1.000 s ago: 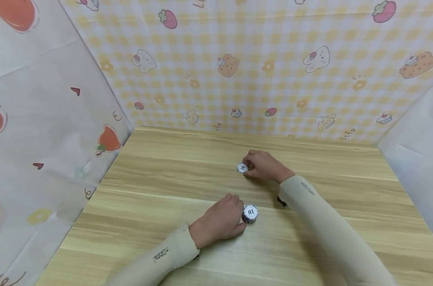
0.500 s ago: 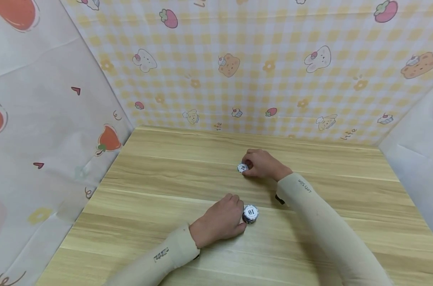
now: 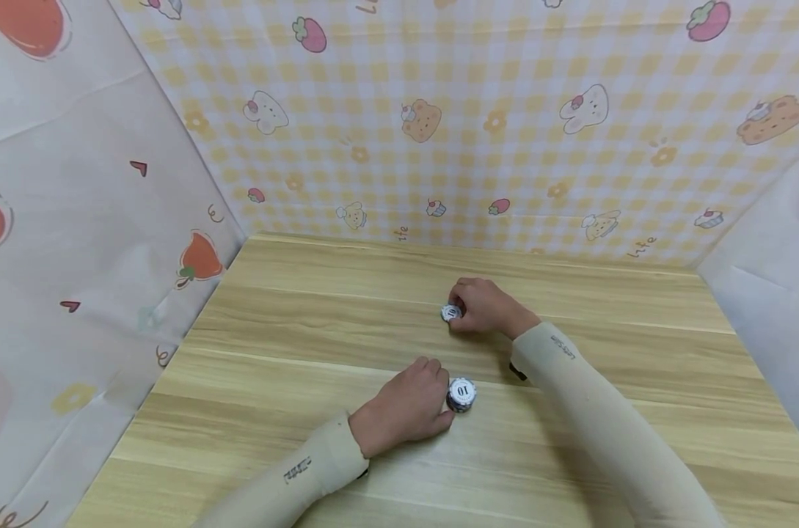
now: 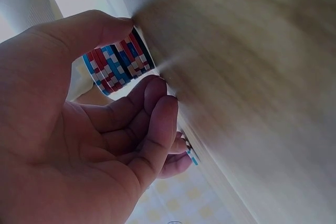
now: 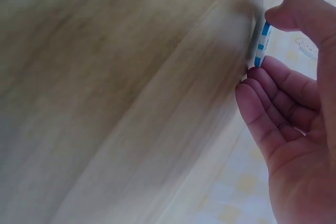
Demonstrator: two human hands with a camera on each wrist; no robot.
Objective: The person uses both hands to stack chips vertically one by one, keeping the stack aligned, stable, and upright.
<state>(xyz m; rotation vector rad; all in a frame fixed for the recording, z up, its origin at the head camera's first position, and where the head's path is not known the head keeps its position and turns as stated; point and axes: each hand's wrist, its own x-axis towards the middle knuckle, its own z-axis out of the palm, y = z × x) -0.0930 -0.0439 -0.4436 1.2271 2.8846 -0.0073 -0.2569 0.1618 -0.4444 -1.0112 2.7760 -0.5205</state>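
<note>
A stack of poker chips (image 3: 462, 394) stands on the wooden table, its top chip marked 10. My left hand (image 3: 406, 407) lies at its left side, thumb and curled fingers at either side of the stack. In the left wrist view, red, blue, black and white chip edges (image 4: 116, 64) show between thumb and fingers. Farther back, my right hand (image 3: 488, 306) pinches a single poker chip (image 3: 450, 313), also marked 10, by its edge. Its blue-and-white rim (image 5: 262, 44) shows between thumb and fingertips in the right wrist view, flat against the tabletop.
The wood-grain table (image 3: 307, 308) runs back to a yellow checked cloth wall (image 3: 465, 169). White printed cloth (image 3: 108, 220) rises along the left edge, and a pale wall (image 3: 775, 293) stands at the right.
My right hand has shifted very slightly toward me with the single poker chip. The left hand and the stack stay where they were.
</note>
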